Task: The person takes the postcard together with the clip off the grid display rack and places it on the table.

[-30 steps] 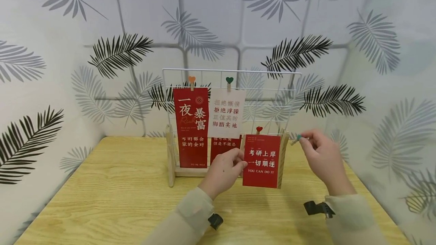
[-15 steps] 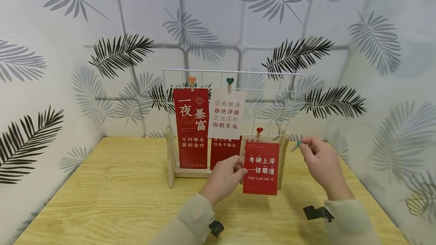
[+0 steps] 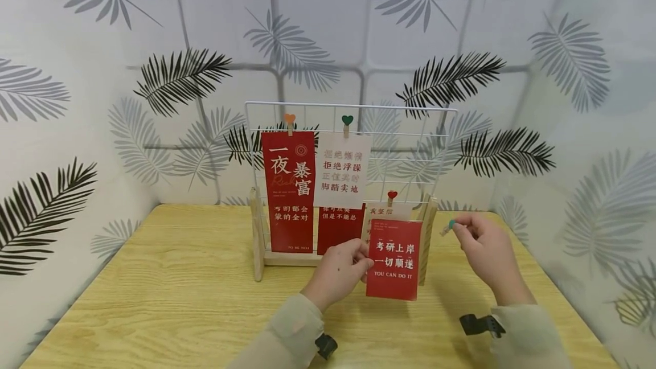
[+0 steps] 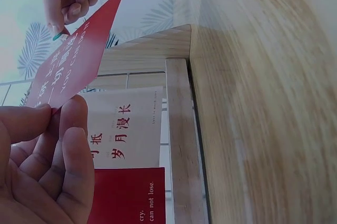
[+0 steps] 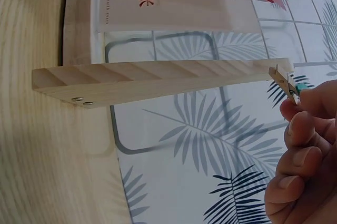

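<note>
My left hand (image 3: 365, 256) pinches the left edge of a small red card (image 3: 393, 259) with white lettering and holds it in front of the lower right of a white wire grid rack (image 3: 348, 107). In the left wrist view the red card (image 4: 73, 60) slants up from my fingers (image 4: 71, 145). My right hand (image 3: 457, 229) pinches a small wooden clip (image 3: 448, 226) with a teal heart, just right of the rack's wooden post (image 3: 427, 232). The right wrist view shows the clip (image 5: 287, 84) at the post's top end (image 5: 158, 80).
On the rack hang a tall red card (image 3: 287, 189), a white card (image 3: 341, 169), a lower red card (image 3: 339, 226) and a beige card (image 3: 388, 210) under a red-heart clip (image 3: 392, 196). The rack stands on a wooden table (image 3: 169, 289) between leaf-patterned walls.
The red card has come down and away from the grid in my left hand, uncovering the beige card behind it. My right hand with the clip has dropped slightly.
</note>
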A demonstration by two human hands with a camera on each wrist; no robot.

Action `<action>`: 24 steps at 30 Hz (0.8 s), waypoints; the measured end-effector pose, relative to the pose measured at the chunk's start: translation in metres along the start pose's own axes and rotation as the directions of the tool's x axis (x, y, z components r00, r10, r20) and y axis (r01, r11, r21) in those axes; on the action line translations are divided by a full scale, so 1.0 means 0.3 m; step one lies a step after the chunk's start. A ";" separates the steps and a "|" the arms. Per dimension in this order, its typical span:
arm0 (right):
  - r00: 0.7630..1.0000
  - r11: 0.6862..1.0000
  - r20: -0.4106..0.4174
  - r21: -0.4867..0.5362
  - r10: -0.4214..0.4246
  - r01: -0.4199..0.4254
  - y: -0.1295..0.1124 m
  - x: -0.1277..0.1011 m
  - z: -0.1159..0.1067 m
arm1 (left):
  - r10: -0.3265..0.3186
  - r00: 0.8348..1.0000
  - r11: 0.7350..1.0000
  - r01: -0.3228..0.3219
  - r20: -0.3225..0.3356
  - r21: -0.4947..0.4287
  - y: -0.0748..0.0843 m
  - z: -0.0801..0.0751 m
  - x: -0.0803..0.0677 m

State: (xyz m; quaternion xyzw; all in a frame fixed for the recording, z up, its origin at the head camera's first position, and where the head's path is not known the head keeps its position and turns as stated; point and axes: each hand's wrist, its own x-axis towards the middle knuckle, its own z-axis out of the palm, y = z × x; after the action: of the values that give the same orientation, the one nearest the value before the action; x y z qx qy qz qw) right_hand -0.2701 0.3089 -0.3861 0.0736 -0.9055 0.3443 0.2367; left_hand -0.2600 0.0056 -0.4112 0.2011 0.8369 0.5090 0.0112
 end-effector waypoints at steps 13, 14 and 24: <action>0.996 0.998 0.063 -0.009 0.065 -0.065 0.021 -0.005 0.007 | -0.010 1.000 1.000 0.010 0.023 0.026 -0.023 0.015 -0.001; 0.995 0.997 0.070 -0.010 0.072 -0.071 0.025 -0.004 0.007 | -0.015 1.000 0.999 0.014 0.025 0.031 -0.023 0.016 -0.002; 0.982 0.991 0.134 0.001 0.130 -0.131 0.103 -0.008 0.015 | -0.074 0.996 0.994 0.069 0.057 0.081 -0.034 0.039 0.002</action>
State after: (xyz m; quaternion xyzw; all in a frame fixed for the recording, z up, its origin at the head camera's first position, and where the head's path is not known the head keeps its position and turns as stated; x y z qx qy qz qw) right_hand -0.2789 0.3292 -0.4083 0.0382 -0.9205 0.3579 0.1519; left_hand -0.2614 0.0118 -0.4256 0.1866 0.8623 0.4686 0.0466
